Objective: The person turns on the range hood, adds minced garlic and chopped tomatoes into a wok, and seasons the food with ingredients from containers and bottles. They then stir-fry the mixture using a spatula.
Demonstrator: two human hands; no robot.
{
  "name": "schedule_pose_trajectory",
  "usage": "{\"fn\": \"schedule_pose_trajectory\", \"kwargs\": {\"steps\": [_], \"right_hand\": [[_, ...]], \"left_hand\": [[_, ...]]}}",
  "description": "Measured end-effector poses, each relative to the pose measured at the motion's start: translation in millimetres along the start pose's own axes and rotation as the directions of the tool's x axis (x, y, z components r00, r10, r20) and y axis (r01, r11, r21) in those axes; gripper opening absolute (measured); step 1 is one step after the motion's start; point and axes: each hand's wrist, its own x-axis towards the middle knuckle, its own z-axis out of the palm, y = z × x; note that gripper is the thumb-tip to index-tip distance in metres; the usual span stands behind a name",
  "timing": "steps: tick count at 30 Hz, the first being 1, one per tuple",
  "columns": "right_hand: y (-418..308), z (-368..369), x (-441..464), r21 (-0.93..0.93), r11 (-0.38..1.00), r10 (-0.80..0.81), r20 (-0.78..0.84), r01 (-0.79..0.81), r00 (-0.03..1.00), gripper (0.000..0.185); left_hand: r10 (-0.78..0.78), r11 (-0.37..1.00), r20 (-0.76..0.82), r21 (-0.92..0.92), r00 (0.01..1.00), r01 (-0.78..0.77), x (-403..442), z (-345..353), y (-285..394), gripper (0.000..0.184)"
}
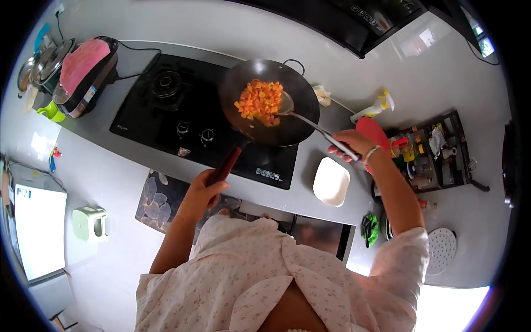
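Observation:
A dark wok (298,94) sits over the right side of the black gas hob (149,119). Diced orange-red pieces (259,99), perhaps tomato or carrot, are heaped inside it. My left hand (203,193) is wrapped round the wok's reddish-brown handle (227,164). Between the fingers of my right hand (357,145) is the long metal shaft of a ladle (310,123); its rounded head lies in the wok, touching the right edge of the diced pieces. Just below my right hand, a white rectangular dish (332,182) rests on the counter.
A spray bottle (376,107) and a black rack (437,149) of condiments stand on the right. At the far left are a black appliance with a pink cloth (83,66) and a green cup (51,112). A range hood (326,22) hangs above; a pale green stool (90,223) is on the floor.

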Motion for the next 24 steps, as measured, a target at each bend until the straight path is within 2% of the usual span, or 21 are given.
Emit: {"fn": "schedule_pose_trajectory", "kwargs": {"steps": [4, 7, 8, 10, 11, 12, 14, 15, 17, 18, 20, 24], "right_hand": [[16, 10, 39, -0.032, 0.991, -0.131, 0.064, 0.134, 0.989, 0.024], [14, 13, 33, -0.265, 0.932, -0.268, -0.047, 0.247, 0.962, 0.026], [12, 13, 28, -0.261, 0.934, -0.265, -0.045, 0.244, 0.963, 0.026], [5, 12, 15, -0.570, 0.742, -0.477, -0.078, 0.353, 0.875, 0.030], [2, 13, 7, -0.773, 0.505, -0.619, -0.014, 0.385, 0.785, 0.029], [2, 13, 1, -0.772, 0.508, -0.618, -0.017, 0.382, 0.786, 0.029], [5, 14, -12, -0.878, 0.107, -0.820, 0.188, 0.467, 0.541, 0.031], [4, 16, -24, -0.879, 0.113, -0.819, 0.182, 0.464, 0.544, 0.031], [-4, 28, -56, -0.940, -0.011, -0.794, 0.215, 0.340, 0.568, 0.032], [-7, 33, -72, -0.941, -0.006, -0.794, 0.210, 0.338, 0.570, 0.032], [-12, 42, -101, -0.969, -0.087, -0.775, 0.211, 0.231, 0.595, 0.030], [-10, 51, -129, -0.964, -0.065, -0.742, 0.221, 0.260, 0.633, 0.029]], "left_hand": [[0.002, 1.000, 0.019, 0.017, 1.000, -0.003, -1, -1, 3, 0.046], [-0.008, 1.000, 0.024, 0.024, 1.000, 0.008, -3, 0, 4, 0.046], [-0.004, 1.000, 0.015, 0.008, 1.000, 0.004, -4, 2, 4, 0.046], [-0.008, 1.000, 0.009, 0.009, 1.000, 0.008, -6, 4, 7, 0.046], [-0.010, 1.000, 0.004, 0.007, 1.000, 0.010, -7, 4, 8, 0.045], [-0.012, 1.000, 0.007, 0.010, 1.000, 0.012, -6, 4, 7, 0.045], [-0.007, 1.000, -0.005, -0.012, 1.000, 0.007, -3, 4, 2, 0.047], [-0.010, 1.000, 0.000, -0.009, 1.000, 0.010, -3, 4, 3, 0.047], [-0.016, 1.000, -0.003, -0.004, 1.000, 0.016, -4, 3, 4, 0.048], [-0.019, 1.000, 0.000, -0.001, 1.000, 0.019, -3, 3, 3, 0.048], [0.012, 0.999, 0.002, -0.033, 1.000, -0.012, -1, 3, 0, 0.048], [0.005, 1.000, 0.009, 0.002, 1.000, -0.005, -2, 4, 3, 0.047]]}}
